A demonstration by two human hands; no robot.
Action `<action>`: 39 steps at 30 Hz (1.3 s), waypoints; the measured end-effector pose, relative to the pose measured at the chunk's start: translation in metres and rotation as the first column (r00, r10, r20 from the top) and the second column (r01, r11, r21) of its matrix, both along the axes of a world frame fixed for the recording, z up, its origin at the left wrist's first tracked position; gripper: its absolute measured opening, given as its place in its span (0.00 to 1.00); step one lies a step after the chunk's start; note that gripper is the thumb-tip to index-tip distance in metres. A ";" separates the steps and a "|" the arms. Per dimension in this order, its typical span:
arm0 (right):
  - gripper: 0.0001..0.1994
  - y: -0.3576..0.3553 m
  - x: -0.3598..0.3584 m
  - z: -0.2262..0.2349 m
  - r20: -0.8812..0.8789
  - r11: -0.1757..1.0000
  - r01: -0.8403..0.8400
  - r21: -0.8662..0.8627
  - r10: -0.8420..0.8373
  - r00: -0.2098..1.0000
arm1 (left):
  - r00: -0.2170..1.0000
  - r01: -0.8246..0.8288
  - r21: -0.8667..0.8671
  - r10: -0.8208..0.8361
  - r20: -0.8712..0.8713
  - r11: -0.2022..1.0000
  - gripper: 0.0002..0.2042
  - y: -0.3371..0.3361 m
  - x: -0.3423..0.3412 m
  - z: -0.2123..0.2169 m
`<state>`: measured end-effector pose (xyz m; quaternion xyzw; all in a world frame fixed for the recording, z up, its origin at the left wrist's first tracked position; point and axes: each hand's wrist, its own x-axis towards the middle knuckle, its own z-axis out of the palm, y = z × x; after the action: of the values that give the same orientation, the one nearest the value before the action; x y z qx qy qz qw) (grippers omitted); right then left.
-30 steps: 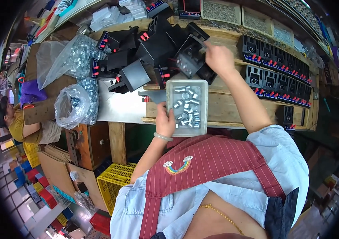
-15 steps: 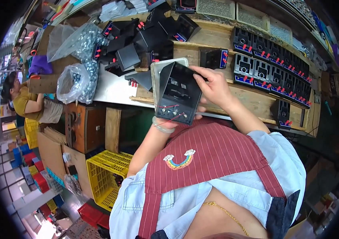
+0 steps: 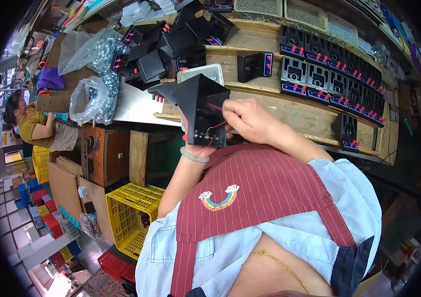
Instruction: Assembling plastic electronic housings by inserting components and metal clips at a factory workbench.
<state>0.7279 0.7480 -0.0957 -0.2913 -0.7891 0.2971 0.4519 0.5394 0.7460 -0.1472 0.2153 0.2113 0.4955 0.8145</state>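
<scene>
Over the wooden workbench [image 3: 289, 111], both hands' fingers [image 3: 235, 113] clamp a black housing [image 3: 203, 111].

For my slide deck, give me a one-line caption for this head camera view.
Both hands, left hand and right hand, hold a black plastic housing with red wires above a wooden workbench.
</scene>
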 end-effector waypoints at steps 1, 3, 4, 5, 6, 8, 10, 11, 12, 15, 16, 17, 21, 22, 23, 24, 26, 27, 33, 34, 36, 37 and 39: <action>0.11 0.000 0.004 0.002 0.134 0.989 -0.063 -0.131 0.080 0.988 | 0.999 0.019 0.051 -0.017 -0.041 0.998 0.46 -0.001 -0.001 0.004; 0.12 -0.001 0.003 -0.001 0.207 0.995 -0.064 -0.070 0.078 0.975 | 0.991 0.021 0.091 -0.008 -0.134 0.996 0.42 -0.002 -0.008 0.000; 0.13 -0.001 0.002 0.000 0.182 0.988 -0.107 -0.110 0.126 0.975 | 0.975 0.026 0.130 0.004 -0.224 0.991 0.38 -0.002 -0.009 0.001; 0.13 -0.001 0.002 0.001 0.156 0.977 -0.151 -0.149 0.174 0.972 | 0.974 0.026 0.129 0.004 -0.224 0.991 0.38 -0.003 -0.008 0.003; 0.13 -0.001 0.000 0.002 0.155 0.977 -0.151 -0.149 0.174 0.972 | 0.948 0.069 0.189 -0.005 -0.317 0.980 0.34 -0.005 -0.006 0.008; 0.11 -0.002 0.000 0.006 0.137 0.962 -0.158 -0.224 0.191 0.972 | 0.930 0.073 0.121 -0.024 -0.368 0.990 0.27 -0.017 0.008 0.039; 0.11 -0.003 0.000 0.008 0.130 0.964 -0.164 -0.210 0.194 0.972 | 0.935 0.076 0.134 -0.024 -0.354 0.988 0.26 -0.014 0.003 0.036; 0.11 -0.004 -0.001 0.009 0.125 0.966 -0.171 -0.195 0.197 0.972 | 0.940 0.077 0.150 -0.022 -0.339 0.986 0.25 -0.012 -0.001 0.030; 0.11 -0.006 -0.004 0.006 0.126 0.965 -0.173 -0.195 0.200 0.972 | 0.912 0.128 0.279 -0.003 -0.410 0.952 0.22 -0.005 -0.008 0.014; 0.11 -0.007 -0.011 -0.003 -0.148 0.961 -0.164 -0.221 0.134 0.980 | 0.944 0.103 0.241 -0.018 -0.331 0.965 0.20 0.001 -0.005 0.023; 0.11 -0.005 -0.012 -0.003 -0.117 0.962 -0.174 -0.212 0.151 0.982 | 0.945 0.131 0.232 -0.050 -0.324 0.964 0.21 0.004 -0.008 0.023; 0.11 -0.002 -0.013 -0.004 -0.085 0.962 -0.183 -0.204 0.169 0.982 | 0.945 0.159 0.223 -0.083 -0.317 0.962 0.21 0.007 -0.011 0.024; 0.11 0.013 -0.009 -0.003 0.138 0.961 -0.276 0.017 0.271 0.953 | 0.936 0.270 0.194 -0.209 -0.284 0.943 0.21 0.014 -0.023 0.027; 0.10 0.014 -0.009 -0.001 0.090 0.949 -0.290 -0.126 0.303 0.949 | 0.931 0.298 0.188 -0.241 -0.273 0.936 0.21 0.015 -0.024 0.027; 0.09 0.016 -0.010 -0.001 0.039 0.915 -0.306 -0.265 0.327 0.944 | 0.926 0.325 0.183 -0.272 -0.261 0.928 0.21 0.016 -0.025 0.026; 0.09 0.020 -0.012 -0.008 0.041 0.914 -0.306 -0.267 0.328 0.944 | 0.906 0.213 0.065 -0.172 -0.386 0.975 0.23 0.014 -0.023 0.017; 0.09 0.030 -0.017 -0.035 0.007 0.990 -0.123 -0.076 0.124 0.992 | 0.957 0.094 0.073 -0.070 -0.282 0.993 0.26 0.011 -0.023 0.016; 0.09 0.037 -0.019 -0.042 0.009 0.989 -0.121 -0.080 0.122 0.992 | 0.963 -0.079 0.000 0.077 -0.260 0.997 0.27 0.007 -0.013 0.024; 0.11 0.070 -0.012 -0.079 -0.447 0.812 -0.144 -0.565 -0.154 0.881 | 0.933 -0.307 0.180 0.333 -0.136 0.934 0.25 0.018 -0.015 0.014; 0.12 0.070 -0.016 -0.081 -0.523 0.932 -0.037 -0.360 -0.169 0.835 | 0.937 -0.306 0.150 0.326 -0.129 0.940 0.22 0.021 -0.015 0.013; 0.14 0.042 -0.019 -0.029 -0.202 0.961 0.067 -0.267 -0.124 0.971 | 0.918 -0.320 0.136 0.342 -0.200 0.938 0.20 0.029 -0.028 -0.005; 0.16 0.030 -0.019 -0.009 0.132 0.979 0.156 -0.131 -0.139 0.981 | 0.903 -0.301 0.124 0.325 -0.281 0.945 0.18 0.032 -0.029 -0.007; 0.13 0.032 -0.039 -0.008 0.169 0.960 0.042 0.276 -0.091 0.981 | 0.846 -0.330 0.210 0.387 -0.367 0.920 0.16 0.028 -0.023 -0.013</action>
<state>0.6885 0.7804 -0.1039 -0.2787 -0.8497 0.1431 0.4242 0.5168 0.7736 -0.1600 0.3253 0.3753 0.5975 0.6295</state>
